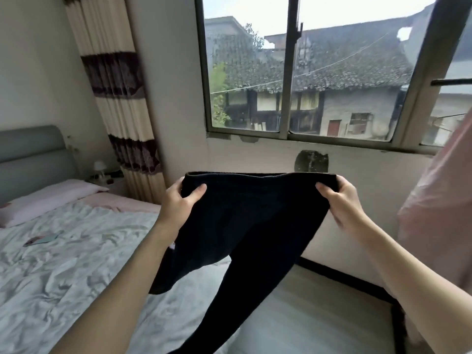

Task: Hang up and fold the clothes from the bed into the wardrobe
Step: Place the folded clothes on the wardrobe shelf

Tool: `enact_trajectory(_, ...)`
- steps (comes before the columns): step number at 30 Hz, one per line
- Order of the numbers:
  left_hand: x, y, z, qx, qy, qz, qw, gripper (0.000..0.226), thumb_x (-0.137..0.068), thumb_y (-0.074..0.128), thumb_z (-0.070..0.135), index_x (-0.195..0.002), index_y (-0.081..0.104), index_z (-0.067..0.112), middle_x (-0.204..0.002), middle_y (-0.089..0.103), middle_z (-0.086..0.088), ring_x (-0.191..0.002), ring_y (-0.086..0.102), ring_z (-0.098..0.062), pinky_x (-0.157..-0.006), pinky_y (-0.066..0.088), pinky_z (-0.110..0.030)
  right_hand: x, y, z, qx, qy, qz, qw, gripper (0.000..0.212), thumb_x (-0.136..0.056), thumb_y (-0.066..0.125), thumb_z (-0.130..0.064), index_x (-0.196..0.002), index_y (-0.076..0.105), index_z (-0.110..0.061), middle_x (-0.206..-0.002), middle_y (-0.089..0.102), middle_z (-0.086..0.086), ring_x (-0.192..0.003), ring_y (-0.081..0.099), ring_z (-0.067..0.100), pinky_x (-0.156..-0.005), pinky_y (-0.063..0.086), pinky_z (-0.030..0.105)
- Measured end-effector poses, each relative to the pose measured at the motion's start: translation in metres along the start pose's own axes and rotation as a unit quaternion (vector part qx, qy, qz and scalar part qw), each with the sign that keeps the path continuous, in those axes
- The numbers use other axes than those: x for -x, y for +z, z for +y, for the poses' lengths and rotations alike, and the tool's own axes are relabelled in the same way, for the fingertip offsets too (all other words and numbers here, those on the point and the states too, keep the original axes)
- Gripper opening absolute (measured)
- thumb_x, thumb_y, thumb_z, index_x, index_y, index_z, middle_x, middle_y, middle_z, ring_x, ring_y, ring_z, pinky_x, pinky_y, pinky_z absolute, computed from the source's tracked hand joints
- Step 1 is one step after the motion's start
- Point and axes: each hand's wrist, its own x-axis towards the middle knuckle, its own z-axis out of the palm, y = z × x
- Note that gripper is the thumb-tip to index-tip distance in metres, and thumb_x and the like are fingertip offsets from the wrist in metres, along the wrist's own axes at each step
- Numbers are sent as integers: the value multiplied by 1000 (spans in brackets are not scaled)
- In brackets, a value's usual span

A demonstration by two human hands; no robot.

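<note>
Trousers: a pair of black trousers [245, 226] held up in mid-air in front of the window wall, above the foot edge of the bed.
Long axis: waistband stretched level from left to right at the top; the legs hang down and toward the camera, so the garment runs top to bottom, waist uppermost.
Left hand: the left hand [178, 203] pinches the waistband's left end, thumb on the near face, fingers curled behind the cloth.
Right hand: the right hand [342, 203] pinches the waistband's right end the same way; its lower fingers are blurred.
Bed: the bed [63, 251] lies to the left under a rumpled pale cover, a pink pillow [51, 198] at its grey headboard [33, 154].
Beyond: a striped curtain [115, 98] hangs in the corner; the window [306, 72] looks onto tiled roofs.
Right edge: a pink cloth [439, 213] hangs beside the right forearm.
</note>
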Motion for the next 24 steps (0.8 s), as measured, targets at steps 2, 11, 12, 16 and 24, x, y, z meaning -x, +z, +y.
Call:
enact_trajectory(2, 14, 24, 32, -4, 35, 4, 999, 4, -85, 66, 31, -83, 66, 27, -86, 71, 4, -86, 67, -16, -82, 53, -33, 9, -37, -22, -33, -23, 32, 999, 12, -87, 62, -12, -93, 63, -23, -96, 69, 6, -92, 66, 25, -81, 54, 38)
enact_trajectory(11, 120, 133, 96, -26, 60, -5, 998, 13, -86, 64, 30, -77, 64, 21, -76, 66, 1, -78, 65, -21, -74, 53, -37, 91, -196, -58, 0, -36, 96, 995, 9, -86, 65, -14, -94, 63, -16, -84, 68, -2, -76, 66, 12, -54, 51, 13)
enact_trajectory(12, 127, 144, 108, -23, 69, 1, 997, 13, -86, 64, 31, -78, 65, 22, -75, 66, 2, -75, 64, -17, -70, 52, -33, 97, -212, -66, -3, -49, 104, 993, 7, -86, 64, -14, -91, 63, -20, -83, 68, -3, -75, 66, 11, -55, 50, 13)
enact_trajectory(16, 132, 164, 136, 28, 61, -48, 997, 3, -87, 64, 25, -84, 66, 25, -84, 70, -1, -81, 67, -19, -74, 54, -32, 106, -252, -90, -8, -81, 86, 993, 18, -89, 59, -10, -88, 60, -28, -85, 66, -4, -77, 64, 8, -69, 52, 19)
enact_trajectory(24, 147, 182, 88, -35, 46, -245, 968, 21, -85, 60, -5, -87, 66, 15, -73, 67, 9, -69, 62, -1, -67, 47, -10, 116, -300, -69, 284, -40, 71, 955, 21, -80, 69, -5, -98, 68, -16, -94, 50, 7, -86, 53, 18, -78, 43, 24)
